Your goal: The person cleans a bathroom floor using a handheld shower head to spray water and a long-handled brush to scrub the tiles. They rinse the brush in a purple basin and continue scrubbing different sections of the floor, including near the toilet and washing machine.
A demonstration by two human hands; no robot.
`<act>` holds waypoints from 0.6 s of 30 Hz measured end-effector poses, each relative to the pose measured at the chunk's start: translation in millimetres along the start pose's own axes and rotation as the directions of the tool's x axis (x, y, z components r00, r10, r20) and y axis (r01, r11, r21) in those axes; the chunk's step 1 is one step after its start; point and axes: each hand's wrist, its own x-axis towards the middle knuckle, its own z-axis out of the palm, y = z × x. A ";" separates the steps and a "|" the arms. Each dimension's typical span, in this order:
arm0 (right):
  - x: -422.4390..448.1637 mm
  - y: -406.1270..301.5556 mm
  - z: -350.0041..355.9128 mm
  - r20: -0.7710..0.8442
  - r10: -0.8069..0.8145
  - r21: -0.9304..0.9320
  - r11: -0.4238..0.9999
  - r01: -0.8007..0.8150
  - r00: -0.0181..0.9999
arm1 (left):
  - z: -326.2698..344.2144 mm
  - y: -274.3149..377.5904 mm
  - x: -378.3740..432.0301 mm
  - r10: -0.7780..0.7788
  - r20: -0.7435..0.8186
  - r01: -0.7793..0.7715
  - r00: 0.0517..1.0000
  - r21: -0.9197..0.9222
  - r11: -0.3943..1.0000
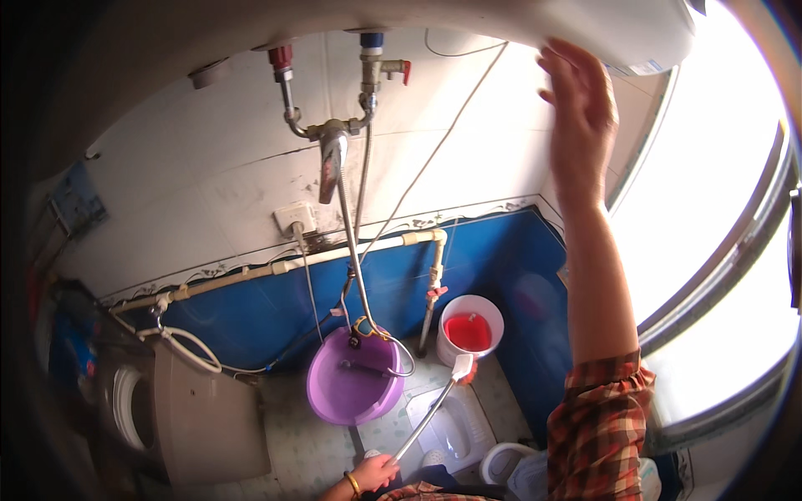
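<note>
My left hand (376, 473), with a yellow bangle at the wrist, is closed on the metal handle of a long-handled scrub brush (425, 418). The brush's white and red head is up beside the rim of a white bucket (443, 347) that holds a red thing, partly hidden inside. My right hand (578, 103) is raised high at the right, empty, its fingers apart, near the underside of a white water heater (651, 37). Under the brush lies a white squat toilet (456, 432). A purple tub (354, 397) with a shower hose in it stands to the left.
A chrome mixer tap (333, 147) with valves hangs from the wall above the tub. Plastic pipe (338, 253) runs along the blue tiles. A washing machine (210, 419) stands at the left, a wall socket (296, 219) above it. A bright window (695, 238) fills the right side.
</note>
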 end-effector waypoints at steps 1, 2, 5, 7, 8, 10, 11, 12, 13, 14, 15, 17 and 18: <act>2.5 -5.0 14.3 0.050 -0.046 0.073 0.996 0.042 0.998 | 6.4 0.5 7.5 0.022 -0.024 -0.023 0.999 -0.033 0.999; 3.8 -11.3 26.8 0.083 -0.185 -0.047 0.981 0.190 0.979 | 13.3 2.5 11.5 0.034 -0.032 -0.035 0.999 -0.058 0.998; -24.3 -20.3 70.4 0.431 -0.483 -0.152 0.793 0.589 0.762 | 28.8 19.6 9.9 0.017 -0.083 -0.024 0.996 -0.081 0.996; -56.2 -3.0 96.0 0.573 -0.484 -0.101 0.759 0.643 0.661 | 37.5 16.8 15.2 0.053 -0.145 -0.057 0.988 -0.024 0.998; -66.3 9.5 106.1 0.592 -0.489 -0.116 0.735 0.669 0.640 | 39.6 17.9 20.5 0.087 -0.175 -0.098 0.981 -0.054 0.994; -77.4 41.1 120.4 0.609 -0.506 -0.122 0.701 0.702 0.611 | 39.0 24.7 23.7 0.010 -0.142 -0.032 0.990 -0.157 0.987; -78.7 57.1 120.6 0.609 -0.516 -0.117 0.693 0.711 0.603 | 40.1 21.5 26.9 0.016 -0.112 -0.035 0.994 -0.165 0.986; -83.7 64.5 127.1 0.591 -0.553 -0.077 0.685 0.724 0.587 | 40.2 21.0 31.0 0.087 -0.166 -0.126 0.982 -0.245 0.961; -94.4 68.5 130.5 0.576 -0.560 0.018 0.737 0.675 0.596 | 40.3 22.6 24.2 0.021 -0.166 -0.059 0.986 -0.225 0.973; -92.3 64.6 126.4 0.646 -0.515 0.005 0.741 0.671 0.564 | 40.2 19.4 24.2 0.008 -0.180 -0.051 0.984 -0.234 0.971; -92.2 66.8 125.4 0.655 -0.528 0.005 0.718 0.696 0.540 | 37.3 17.6 24.6 0.007 -0.197 -0.054 0.980 -0.235 0.970; -97.2 75.4 123.2 0.622 -0.605 0.012 0.643 0.766 0.498 | 31.7 15.3 28.3 -0.036 -0.191 -0.010 0.981 -0.231 0.973; -98.1 78.2 124.8 0.576 -0.668 0.020 0.589 0.808 0.472 | 28.7 15.9 29.6 -0.053 -0.188 0.008 0.981 -0.232 0.973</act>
